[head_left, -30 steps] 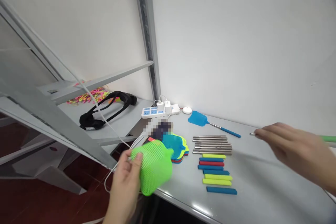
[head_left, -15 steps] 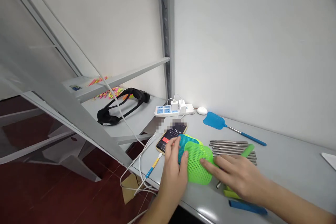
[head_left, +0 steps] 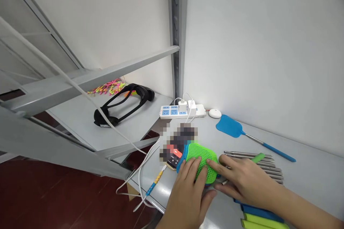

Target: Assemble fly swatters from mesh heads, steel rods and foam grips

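A green mesh fly swatter head (head_left: 199, 154) lies on top of a blue swatter head (head_left: 180, 164), whose edge shows at the left. My left hand (head_left: 189, 186) rests on the green mesh with its fingers stretched out and thumb apart. My right hand (head_left: 243, 179) touches the green head's right side with its index fingertip. The same hand is curled around a metal rod with a green handle (head_left: 258, 157); the rod's end pokes out between thumb and fingers. Several loose metal rods (head_left: 272, 168) lie partly hidden beyond that hand.
Blue and yellow-green handle tubes (head_left: 264, 220) lie at the front. A complete blue fly swatter (head_left: 229, 126) is by the wall. Left are a phone (head_left: 173, 160) on a cable, a power strip (head_left: 199, 111), a white round device (head_left: 215, 113), and a black headset (head_left: 126, 105) behind grey shelf bars.
My left hand has moved from the stack's left edge onto the green mesh, fingers now flat. The swatter heads are more closely stacked. The view has shifted slightly.
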Motion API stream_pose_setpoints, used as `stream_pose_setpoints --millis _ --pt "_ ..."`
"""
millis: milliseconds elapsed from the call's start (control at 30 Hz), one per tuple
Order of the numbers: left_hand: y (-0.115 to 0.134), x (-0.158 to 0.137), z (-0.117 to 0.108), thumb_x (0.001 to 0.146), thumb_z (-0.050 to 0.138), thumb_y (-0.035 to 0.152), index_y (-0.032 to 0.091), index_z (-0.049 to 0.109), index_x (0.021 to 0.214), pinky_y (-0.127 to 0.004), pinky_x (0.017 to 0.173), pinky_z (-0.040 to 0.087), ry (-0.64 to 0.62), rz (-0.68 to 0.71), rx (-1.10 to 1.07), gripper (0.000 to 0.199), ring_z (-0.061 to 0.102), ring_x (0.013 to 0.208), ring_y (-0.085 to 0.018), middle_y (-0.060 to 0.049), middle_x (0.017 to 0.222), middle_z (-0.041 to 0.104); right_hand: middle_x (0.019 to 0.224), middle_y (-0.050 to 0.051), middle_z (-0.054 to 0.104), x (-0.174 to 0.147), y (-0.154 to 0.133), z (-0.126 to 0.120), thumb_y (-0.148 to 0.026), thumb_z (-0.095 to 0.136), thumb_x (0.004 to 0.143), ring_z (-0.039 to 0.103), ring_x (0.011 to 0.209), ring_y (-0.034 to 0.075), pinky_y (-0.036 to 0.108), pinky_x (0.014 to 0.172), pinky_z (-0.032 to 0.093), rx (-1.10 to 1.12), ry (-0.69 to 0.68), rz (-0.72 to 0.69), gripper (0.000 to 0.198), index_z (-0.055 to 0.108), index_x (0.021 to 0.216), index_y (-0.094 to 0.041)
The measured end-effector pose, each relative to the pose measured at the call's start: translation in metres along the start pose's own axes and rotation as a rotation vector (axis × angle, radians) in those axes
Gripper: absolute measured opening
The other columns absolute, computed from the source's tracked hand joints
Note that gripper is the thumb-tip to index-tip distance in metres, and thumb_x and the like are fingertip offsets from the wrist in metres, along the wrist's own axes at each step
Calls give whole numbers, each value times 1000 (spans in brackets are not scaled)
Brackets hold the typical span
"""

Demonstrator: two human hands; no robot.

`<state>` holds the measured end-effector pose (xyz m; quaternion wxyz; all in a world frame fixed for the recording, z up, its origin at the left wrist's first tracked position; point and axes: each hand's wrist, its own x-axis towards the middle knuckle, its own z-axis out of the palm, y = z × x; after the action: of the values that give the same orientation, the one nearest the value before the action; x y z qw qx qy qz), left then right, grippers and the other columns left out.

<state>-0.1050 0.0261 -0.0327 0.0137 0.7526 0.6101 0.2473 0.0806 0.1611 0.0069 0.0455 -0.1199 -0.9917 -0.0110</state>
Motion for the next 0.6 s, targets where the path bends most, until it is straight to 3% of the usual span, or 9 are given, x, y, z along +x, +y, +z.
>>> stream_pose_setpoints --millis 133,267,433,600 --pt "6 4 7 93 57 27 14 54 131 -57 103 46 -11 -15 -28 40 49 130 -33 -18 139 55 107 10 62 -2 4 -4 -51 50 94 62 57 18 32 49 44 42 28 170 62 38 145 -17" --pt "13 10 11 93 58 22 16 54 128 -56 104 47 -31 -3 -71 36 50 129 -32 -16 137 56 103 10 65 -2 7 -2 -48 51 94 68 67 23 34 53 48 58 -6 231 56 45 140 -16" --pt "9 8 11 93 58 25 18 53 129 -58 105 45 9 -34 -45 37 49 131 -32 -15 137 56 104 10 68 -14 21 -11 -53 47 95 68 65 24 37 52 50 54 24 378 54 52 136 -19" --pt "3 2 5 94 58 30 19 51 129 -57 108 42 82 -17 -57 38 47 132 -32 -16 139 54 91 4 71 -39 26 -46 -42 40 100 67 80 22 34 65 52 465 204 577 32 67 107 -27"
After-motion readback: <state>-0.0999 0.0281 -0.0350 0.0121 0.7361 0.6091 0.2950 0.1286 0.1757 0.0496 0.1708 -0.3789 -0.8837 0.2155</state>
